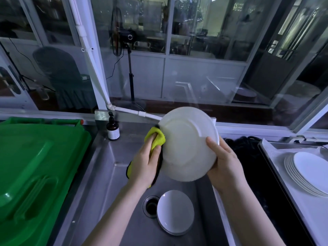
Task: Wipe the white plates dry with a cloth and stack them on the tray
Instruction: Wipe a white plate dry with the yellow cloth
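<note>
My right hand (224, 162) grips the right rim of a white plate (186, 144) held on edge above the steel sink (110, 174), its underside facing me. My left hand (147, 162) holds a yellow cloth (157, 138) with a dark edge against the plate's left rim. Down in the sink beside the drain (150, 206) lie more white plates (174, 212) in a small stack. On the right, a metal tray (271, 157) carries a stack of several white plates (308, 171).
A large green bin lid (35, 171) fills the left side. A brown pump bottle (113, 127) stands at the sink's back left corner. Dark material (248, 157) lies between sink and tray. Glass panels rise behind the counter.
</note>
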{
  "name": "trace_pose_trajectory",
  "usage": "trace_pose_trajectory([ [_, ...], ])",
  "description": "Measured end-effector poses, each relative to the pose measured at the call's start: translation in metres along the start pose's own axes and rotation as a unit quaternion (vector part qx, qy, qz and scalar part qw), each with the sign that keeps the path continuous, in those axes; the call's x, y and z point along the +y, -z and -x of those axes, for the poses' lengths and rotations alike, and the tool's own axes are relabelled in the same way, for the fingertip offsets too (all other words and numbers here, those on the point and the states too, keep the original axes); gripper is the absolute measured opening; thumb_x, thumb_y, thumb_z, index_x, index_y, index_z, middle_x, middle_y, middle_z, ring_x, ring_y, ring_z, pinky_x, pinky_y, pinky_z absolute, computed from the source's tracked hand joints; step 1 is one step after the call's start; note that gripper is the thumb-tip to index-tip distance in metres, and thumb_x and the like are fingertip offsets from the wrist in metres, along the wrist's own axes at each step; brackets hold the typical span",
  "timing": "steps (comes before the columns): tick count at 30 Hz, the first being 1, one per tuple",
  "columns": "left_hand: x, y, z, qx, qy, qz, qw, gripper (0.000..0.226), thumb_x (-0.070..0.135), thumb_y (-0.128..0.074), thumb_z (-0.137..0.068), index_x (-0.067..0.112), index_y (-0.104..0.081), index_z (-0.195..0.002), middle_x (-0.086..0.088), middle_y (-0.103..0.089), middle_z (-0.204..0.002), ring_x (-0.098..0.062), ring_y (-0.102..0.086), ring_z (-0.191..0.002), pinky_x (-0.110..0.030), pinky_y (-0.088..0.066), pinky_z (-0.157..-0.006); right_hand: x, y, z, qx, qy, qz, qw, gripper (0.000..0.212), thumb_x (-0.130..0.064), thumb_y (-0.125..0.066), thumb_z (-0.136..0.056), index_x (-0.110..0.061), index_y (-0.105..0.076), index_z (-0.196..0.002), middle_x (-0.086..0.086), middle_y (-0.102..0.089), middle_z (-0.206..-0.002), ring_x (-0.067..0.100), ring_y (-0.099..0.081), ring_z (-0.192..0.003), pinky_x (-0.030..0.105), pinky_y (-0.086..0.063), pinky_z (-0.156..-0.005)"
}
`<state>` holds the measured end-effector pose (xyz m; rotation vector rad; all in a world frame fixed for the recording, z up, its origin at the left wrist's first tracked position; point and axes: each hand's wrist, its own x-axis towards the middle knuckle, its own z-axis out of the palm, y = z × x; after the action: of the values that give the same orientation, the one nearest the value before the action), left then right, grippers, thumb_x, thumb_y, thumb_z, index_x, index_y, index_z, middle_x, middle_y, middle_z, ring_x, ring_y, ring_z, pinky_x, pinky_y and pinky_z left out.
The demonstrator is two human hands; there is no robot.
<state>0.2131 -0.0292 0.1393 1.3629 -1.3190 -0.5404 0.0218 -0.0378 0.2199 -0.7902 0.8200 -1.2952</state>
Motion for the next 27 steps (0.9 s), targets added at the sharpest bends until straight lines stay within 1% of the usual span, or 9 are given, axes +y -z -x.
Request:
trace_pose_trajectory([
  [1,-0.004,-0.004,0.013,0.002,0.005,0.017,1.000,0.041,0.040,-0.042,-0.095,0.051,-0.038,-0.135,0.051,-0.043,-0.125,0.023,-0.042,-0.119,-0.002,-0.032,-0.093,-0.003,0.000,-0.003,0.008,0.004,-0.013,1.000,0.032,-0.019,-0.061,-0.086,-0.014,-0.074,-0.115,0.017,-0.073,-0.115,0.029,-0.070,-0.103,0.040,-0.058,-0.087],
  [3,-0.003,-0.015,0.036,-0.009,0.012,0.041,0.999,0.039,0.041,-0.044,-0.095,0.055,-0.037,-0.131,0.038,-0.045,-0.135,0.013,-0.044,-0.126,-0.006,-0.032,-0.100,-0.007,-0.003,-0.010,0.024,0.007,-0.035,0.999,0.034,-0.017,-0.055,-0.095,-0.014,-0.065,-0.127,0.016,-0.070,-0.122,0.032,-0.066,-0.115,0.047,-0.053,-0.099],
  [7,0.011,-0.040,0.060,-0.018,-0.105,-0.015,0.994,0.039,0.032,-0.045,-0.099,0.041,-0.044,-0.137,0.022,-0.043,-0.142,-0.003,-0.039,-0.135,-0.013,-0.028,-0.110,-0.002,-0.011,-0.018,0.064,-0.008,-0.066,0.996,0.033,-0.014,-0.049,-0.101,-0.012,-0.060,-0.133,0.018,-0.068,-0.125,0.037,-0.061,-0.122,0.054,-0.045,-0.107],
  [11,0.002,-0.038,0.054,-0.035,-0.073,-0.009,0.997,0.043,0.029,-0.047,-0.099,0.039,-0.033,-0.139,0.034,-0.030,-0.145,0.006,-0.031,-0.139,-0.015,-0.026,-0.112,-0.004,-0.008,-0.020,0.085,-0.025,-0.073,0.993,0.032,-0.016,-0.049,-0.102,-0.014,-0.060,-0.132,0.017,-0.068,-0.126,0.036,-0.061,-0.122,0.055,-0.045,-0.107],
  [14,-0.003,-0.033,0.052,-0.013,-0.083,-0.025,0.996,0.036,0.026,-0.046,-0.099,0.042,-0.040,-0.131,0.045,-0.036,-0.134,0.014,-0.037,-0.128,-0.012,-0.032,-0.104,-0.008,-0.002,-0.022,0.086,-0.018,-0.096,0.991,0.034,-0.018,-0.048,-0.102,-0.014,-0.058,-0.134,0.018,-0.067,-0.127,0.035,-0.062,-0.120,0.054,-0.046,-0.106],
  [16,0.004,-0.038,0.058,-0.030,-0.167,-0.073,0.983,0.031,0.030,-0.040,-0.103,0.035,-0.041,-0.134,0.026,-0.045,-0.134,-0.004,-0.044,-0.126,-0.027,-0.038,-0.105,-0.009,-0.004,-0.023,0.080,-0.013,-0.109,0.991,0.032,-0.018,-0.048,-0.102,-0.014,-0.060,-0.132,0.018,-0.068,-0.126,0.032,-0.068,-0.111,0.052,-0.050,-0.101],
  [19,0.013,-0.050,0.060,-0.058,-0.275,-0.177,0.943,0.038,0.032,-0.032,-0.106,0.023,-0.039,-0.143,0.007,-0.044,-0.145,-0.019,-0.038,-0.137,-0.045,-0.029,-0.114,0.002,-0.014,-0.020,0.087,-0.020,-0.114,0.989,0.028,-0.015,-0.051,-0.100,-0.013,-0.063,-0.126,0.022,-0.069,-0.121,0.035,-0.068,-0.105,0.053,-0.053,-0.097],
  [23,0.028,-0.045,0.039,-0.055,-0.272,-0.198,0.940,0.039,0.026,-0.036,-0.102,0.019,-0.044,-0.140,0.004,-0.048,-0.144,-0.020,-0.038,-0.139,-0.045,-0.029,-0.113,0.016,-0.019,-0.014,0.081,-0.065,-0.117,0.988,0.024,-0.011,-0.051,-0.101,-0.008,-0.067,-0.118,0.025,-0.070,-0.114,0.035,-0.070,-0.096,0.048,-0.055,-0.092],
  [27,0.013,-0.036,0.042,-0.058,-0.246,-0.170,0.953,0.040,0.025,-0.040,-0.102,0.013,-0.049,-0.139,-0.002,-0.050,-0.145,-0.024,-0.041,-0.139,-0.047,-0.036,-0.110,0.012,-0.013,-0.016,0.071,-0.064,-0.105,0.990,0.030,-0.010,-0.049,-0.101,-0.007,-0.061,-0.128,0.026,-0.067,-0.121,0.039,-0.066,-0.106,0.051,-0.052,-0.096],
])
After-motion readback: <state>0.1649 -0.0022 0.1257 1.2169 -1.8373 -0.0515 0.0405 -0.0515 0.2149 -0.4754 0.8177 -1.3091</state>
